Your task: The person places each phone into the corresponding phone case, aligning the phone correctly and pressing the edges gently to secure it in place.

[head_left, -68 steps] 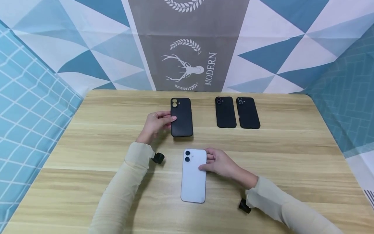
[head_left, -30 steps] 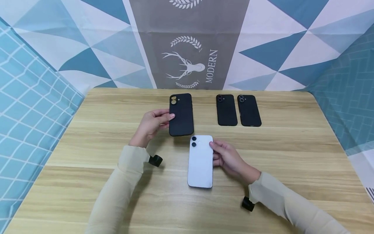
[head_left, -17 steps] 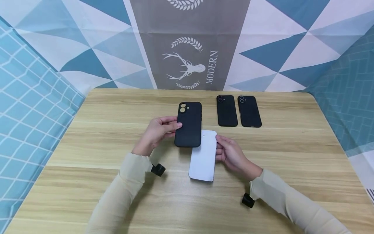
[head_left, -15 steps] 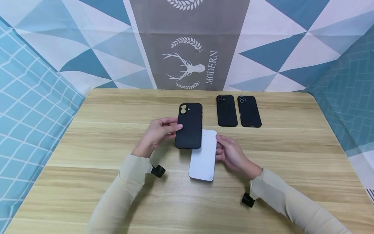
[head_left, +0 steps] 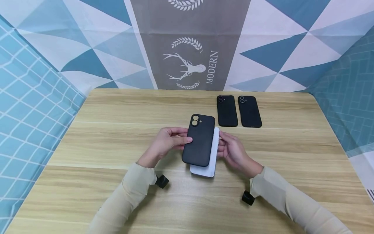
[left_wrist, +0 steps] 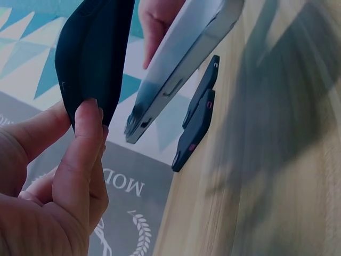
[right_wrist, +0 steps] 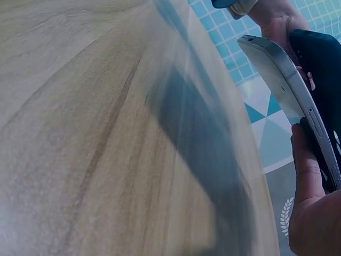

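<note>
My left hand point(head_left: 168, 143) pinches a black phone case point(head_left: 200, 139) by its left long edge, thumb on the back; wood shows through its camera cutouts. The case hangs over a white phone point(head_left: 201, 171) and hides most of its back and its cameras. My right hand point(head_left: 233, 152) holds that phone by its right edge, lifted off the table. In the left wrist view, a gap parts the case point(left_wrist: 96, 53) from the phone point(left_wrist: 186, 48) near their upper ends. From the right wrist, the phone point(right_wrist: 285, 72) appears edge-on, tilted, beside the dark case point(right_wrist: 319, 69).
Two black phone-shaped pieces with camera rings, a left one point(head_left: 227, 111) and a right one point(head_left: 249, 111), lie side by side at the back of the wooden table point(head_left: 117, 110). A patterned cloth point(head_left: 187, 48) rises behind the table's far edge.
My left hand has brought the case right and toward me, from beside the phone to over it. Earlier my right hand raised the phone and moved it slightly away and right.
</note>
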